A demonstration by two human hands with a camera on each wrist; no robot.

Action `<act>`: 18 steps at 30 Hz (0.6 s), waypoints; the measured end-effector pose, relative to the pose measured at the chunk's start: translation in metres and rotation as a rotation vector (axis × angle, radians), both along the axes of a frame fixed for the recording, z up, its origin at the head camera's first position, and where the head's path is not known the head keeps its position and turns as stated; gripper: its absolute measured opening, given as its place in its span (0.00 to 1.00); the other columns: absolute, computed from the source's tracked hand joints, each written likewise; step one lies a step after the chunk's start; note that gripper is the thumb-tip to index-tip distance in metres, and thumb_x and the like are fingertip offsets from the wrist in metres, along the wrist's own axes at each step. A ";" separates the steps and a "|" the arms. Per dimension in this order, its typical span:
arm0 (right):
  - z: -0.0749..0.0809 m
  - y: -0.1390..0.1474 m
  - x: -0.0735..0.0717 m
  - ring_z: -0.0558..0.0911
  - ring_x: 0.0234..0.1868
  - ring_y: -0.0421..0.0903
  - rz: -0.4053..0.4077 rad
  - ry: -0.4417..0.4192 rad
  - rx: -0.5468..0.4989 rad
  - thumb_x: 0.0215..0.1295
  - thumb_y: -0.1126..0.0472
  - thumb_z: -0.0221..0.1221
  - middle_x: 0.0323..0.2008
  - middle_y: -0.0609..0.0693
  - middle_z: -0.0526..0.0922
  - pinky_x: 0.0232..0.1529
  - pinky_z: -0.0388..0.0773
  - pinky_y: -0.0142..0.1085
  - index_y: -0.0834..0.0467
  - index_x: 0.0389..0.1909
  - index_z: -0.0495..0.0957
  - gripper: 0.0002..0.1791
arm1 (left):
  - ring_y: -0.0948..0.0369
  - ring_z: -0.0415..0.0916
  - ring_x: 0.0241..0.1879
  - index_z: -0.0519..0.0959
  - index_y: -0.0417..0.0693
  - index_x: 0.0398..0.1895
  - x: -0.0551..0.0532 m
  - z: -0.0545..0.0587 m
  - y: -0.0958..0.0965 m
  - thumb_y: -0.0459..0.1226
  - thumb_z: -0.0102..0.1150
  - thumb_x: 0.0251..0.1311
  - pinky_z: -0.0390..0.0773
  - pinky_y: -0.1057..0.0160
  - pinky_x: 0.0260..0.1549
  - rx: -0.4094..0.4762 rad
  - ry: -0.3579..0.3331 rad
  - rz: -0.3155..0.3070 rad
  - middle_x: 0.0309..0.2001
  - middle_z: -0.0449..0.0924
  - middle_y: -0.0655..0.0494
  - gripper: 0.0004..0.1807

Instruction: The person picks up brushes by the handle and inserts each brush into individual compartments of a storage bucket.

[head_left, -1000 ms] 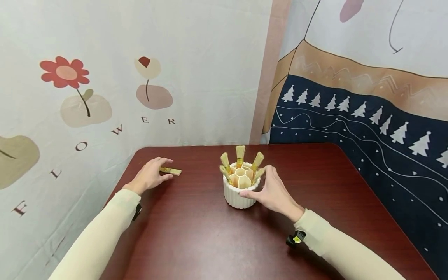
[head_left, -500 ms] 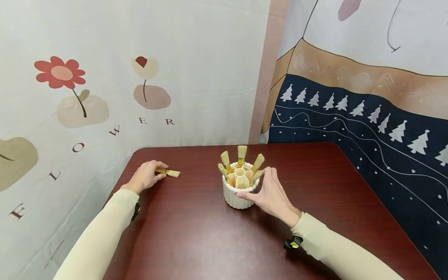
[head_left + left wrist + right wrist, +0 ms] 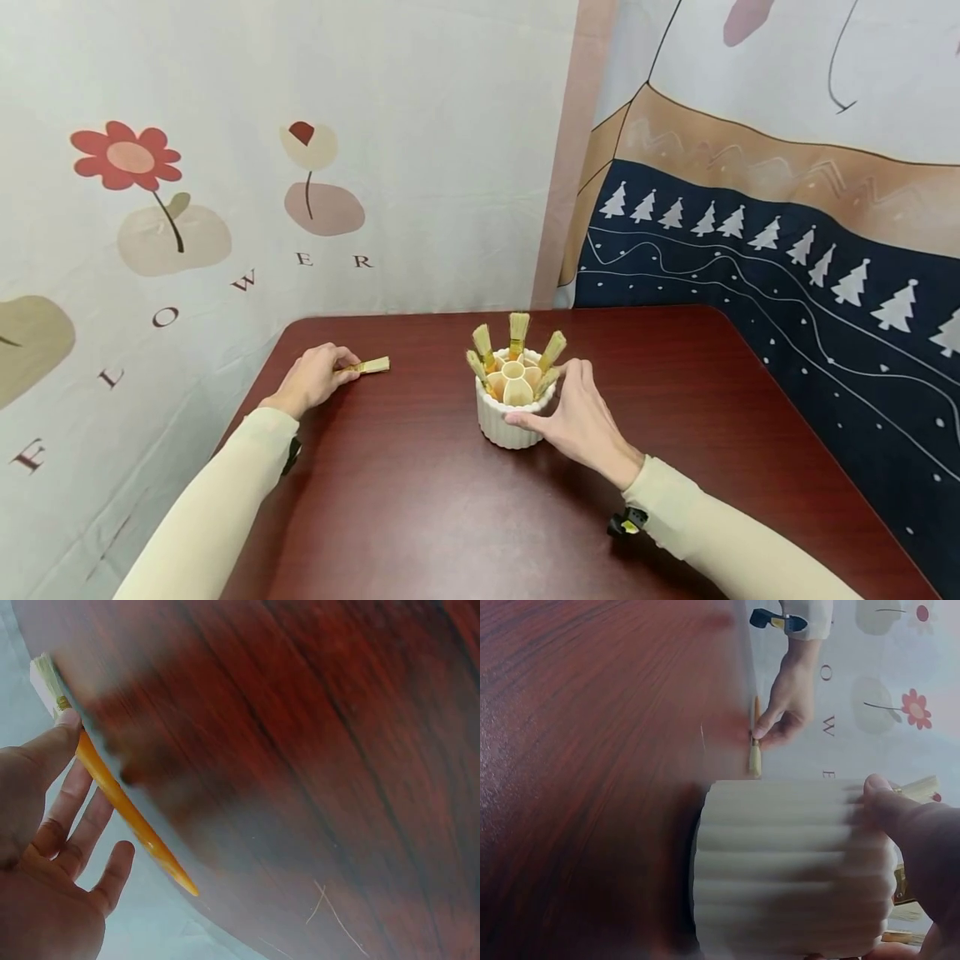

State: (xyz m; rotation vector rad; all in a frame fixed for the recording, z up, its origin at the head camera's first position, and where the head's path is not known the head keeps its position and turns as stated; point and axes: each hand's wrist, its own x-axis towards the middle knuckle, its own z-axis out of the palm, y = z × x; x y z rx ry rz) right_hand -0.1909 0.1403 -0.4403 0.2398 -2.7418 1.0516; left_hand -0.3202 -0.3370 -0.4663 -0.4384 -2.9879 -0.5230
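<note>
My left hand (image 3: 311, 379) pinches a paintbrush (image 3: 112, 791) between thumb and fingers, close to its metal band. The brush has an orange handle and pale bristles, and lies low over the table's far left part. In the head view its bristles point right and the handle is hidden by the hand. My right hand (image 3: 588, 421) grips a white ribbed round holder (image 3: 795, 862), thumb on the near rim and fingers round the right side. Several bristle-up brushes (image 3: 517, 333) lean outward in the holder's petal-shaped compartments, around a central ring.
The holder stands on a dark red-brown wooden table (image 3: 450, 517) with rounded far corners. Behind the table hangs a pale cloth (image 3: 450, 167) printed with flowers and letters. A navy cloth (image 3: 750, 283) with white trees hangs at the right.
My left hand has closed its fingers on the paintbrush, which has turned slightly so the bristle end sits higher. The right hand stays on the holder, its thumb shifted slightly left.
</note>
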 end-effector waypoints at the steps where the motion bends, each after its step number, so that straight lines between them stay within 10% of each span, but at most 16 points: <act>1: 0.000 0.001 0.000 0.75 0.43 0.48 0.001 0.000 0.004 0.53 0.26 0.86 0.52 0.56 0.72 0.42 0.76 0.36 0.59 0.55 0.72 0.51 | 0.40 0.90 0.55 0.92 0.41 0.56 0.000 0.000 0.001 0.37 0.77 0.77 0.87 0.33 0.60 0.006 0.004 0.000 0.51 0.91 0.40 0.11; 18: 0.014 0.019 -0.005 0.83 0.51 0.48 0.064 -0.028 0.050 0.58 0.25 0.83 0.57 0.57 0.77 0.47 0.83 0.39 0.61 0.66 0.74 0.53 | 0.48 0.85 0.45 0.89 0.43 0.56 0.017 0.016 0.031 0.38 0.77 0.78 0.83 0.49 0.46 0.136 0.163 0.005 0.48 0.87 0.44 0.12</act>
